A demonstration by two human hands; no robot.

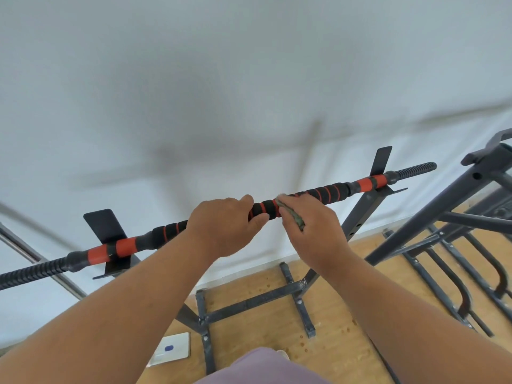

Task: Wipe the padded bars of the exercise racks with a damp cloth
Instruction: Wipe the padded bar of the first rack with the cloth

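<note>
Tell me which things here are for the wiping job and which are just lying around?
For the job: padded bar, cloth, left hand gripping the bar, right hand holding the cloth.

Just around: white pad on the floor, second rack.

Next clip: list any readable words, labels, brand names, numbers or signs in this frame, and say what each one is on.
No text can be read.
White flat object on the floor: carries a blue mark, too small and blurred to tell whether it is lettering or a logo.
Padded bar, gripped by the left hand: red and black bands only, no print.
Cloth in the right hand: no label shows.
</note>
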